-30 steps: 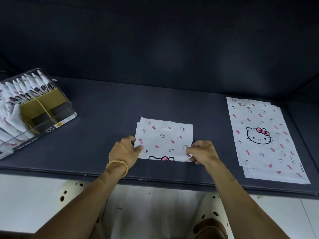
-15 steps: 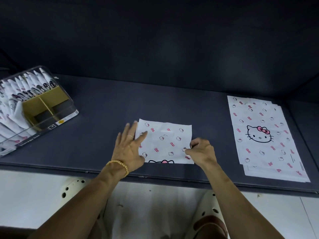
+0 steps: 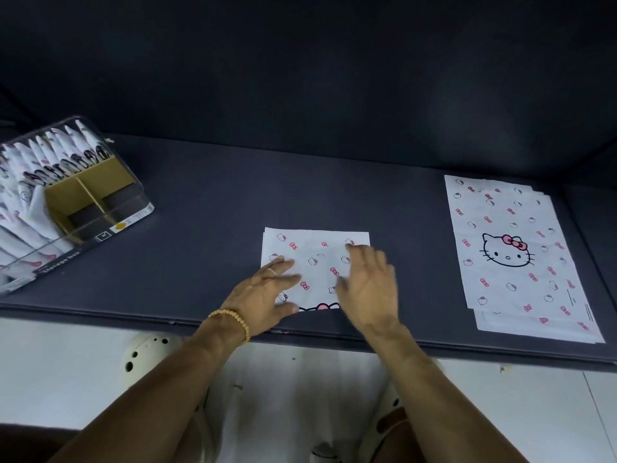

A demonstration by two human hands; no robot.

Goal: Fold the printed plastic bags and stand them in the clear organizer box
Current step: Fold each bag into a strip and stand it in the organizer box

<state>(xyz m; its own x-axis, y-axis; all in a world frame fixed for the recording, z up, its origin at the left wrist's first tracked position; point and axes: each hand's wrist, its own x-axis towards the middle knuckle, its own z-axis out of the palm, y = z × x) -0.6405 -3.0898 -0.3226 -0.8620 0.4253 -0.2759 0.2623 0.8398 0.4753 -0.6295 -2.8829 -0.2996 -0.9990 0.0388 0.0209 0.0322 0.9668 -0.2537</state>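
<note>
— Where is the bag being worked on?

— A folded white plastic bag printed with pink bows and small cat faces (image 3: 317,262) is laid flat near the front edge of the dark grey table top (image 3: 207,208). Part of a larger cat face with a pink bow is seen at its near edge.

— How are the hands placed?

— The left hand (image 3: 263,295) is laid on the bag's left part with the fingers straight and spread; nothing is gripped. A thin ring is worn on one finger, and a yellow beaded bracelet (image 3: 233,320) is worn at the wrist. The right hand (image 3: 370,289) is held flat with the fingers extended over the bag's right part; it is blurred, so contact with the bag cannot be told. Nothing is clasped in it.

— And the other bags?

— A flat stack of unfolded white printed bags (image 3: 514,255) is laid at the right of the table, well apart from the folded one, with a large cat face shown on top.

— The box?

— The clear plastic organizer box (image 3: 110,225) is set at the far left of the table. Rows of folded bags (image 3: 50,155) are stood in it, and brown cardboard dividers (image 3: 86,192) are seen in the right part.
</note>
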